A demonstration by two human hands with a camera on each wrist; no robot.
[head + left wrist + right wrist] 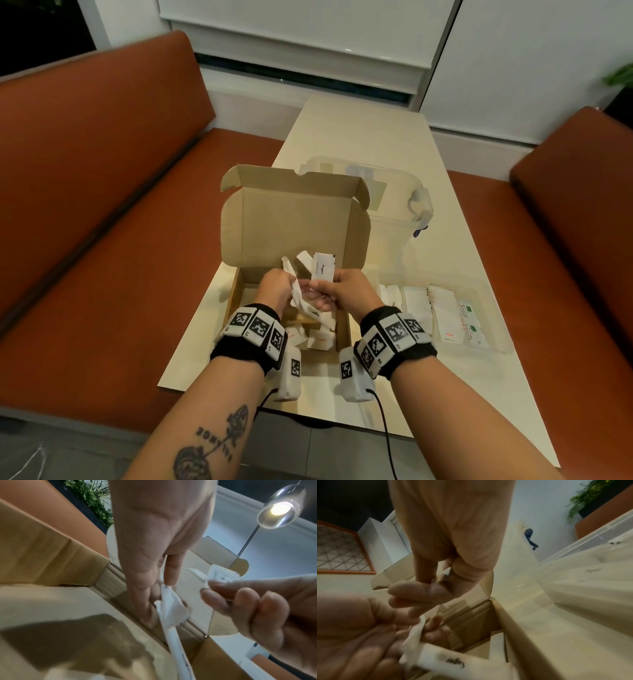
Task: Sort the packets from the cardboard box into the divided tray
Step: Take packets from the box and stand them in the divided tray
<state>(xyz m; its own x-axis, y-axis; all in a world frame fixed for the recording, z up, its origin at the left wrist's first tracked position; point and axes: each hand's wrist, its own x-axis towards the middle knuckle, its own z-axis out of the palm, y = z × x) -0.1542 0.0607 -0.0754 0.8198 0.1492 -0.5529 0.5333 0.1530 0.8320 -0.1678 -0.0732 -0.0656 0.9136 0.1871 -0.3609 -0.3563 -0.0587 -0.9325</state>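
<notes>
From the head view, over the open brown cardboard box [294, 219], our left hand [274, 291] grips a bunch of white paper packets [301, 298] while our right hand [346, 291] pinches a white "Pepper" packet [322, 268]. The left wrist view shows our right fingers [240, 601] clamped on that packet's edge, so we judge we're mid-separation. From the right wrist view, a "Sugar" packet [453, 662] hangs from the left hand; next, pull the pepper packet free and carry it right to the clear plastic divided tray [493, 342].

One open cardboard box [294, 219], one clear divided tray [493, 342], one clear lidded tub [394, 219] and two hands show; the packets overlap too much to count.

Brown cardboard box [294, 219] – white packets [322, 337] inside, some with red print. Rust-orange bench seats [102, 171]; cream table [363, 144]; black-and-white checkered wristbands [255, 325].
</notes>
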